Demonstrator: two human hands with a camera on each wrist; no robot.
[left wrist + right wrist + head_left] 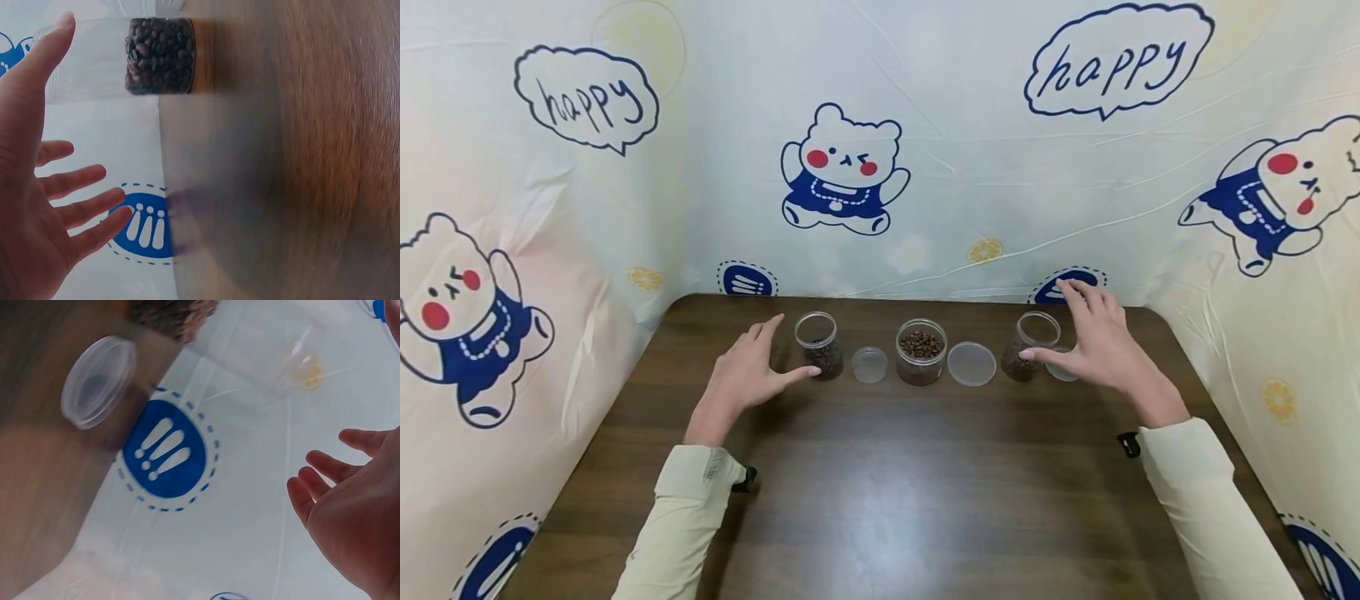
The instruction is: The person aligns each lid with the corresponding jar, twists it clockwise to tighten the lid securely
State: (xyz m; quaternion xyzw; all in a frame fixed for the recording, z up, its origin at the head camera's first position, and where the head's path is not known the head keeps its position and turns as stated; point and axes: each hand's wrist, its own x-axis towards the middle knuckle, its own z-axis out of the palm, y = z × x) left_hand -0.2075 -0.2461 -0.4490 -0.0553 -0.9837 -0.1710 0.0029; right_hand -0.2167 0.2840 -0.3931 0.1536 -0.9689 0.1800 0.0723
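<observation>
My left hand (747, 368) is spread beside a clear jar (817, 330) partly filled with dark coffee beans (160, 56). Its thumb lies in front of that jar in the head view, and I cannot tell whether it touches. On the right, my right hand (1097, 340) has its fingers apart near another clear jar (1037, 327) with brown contents (178, 315). Between the hands stands a wider jar (921, 372) with coffee beans (921, 344). No lid is on any of the jars.
Clear lids lie on the brown table (895, 483): a small lid (869, 365) and a larger lid (972, 364) flank the middle jar, and another small lid (99, 382) is by the right jar. A printed cloth (955, 192) hangs behind the table's back edge.
</observation>
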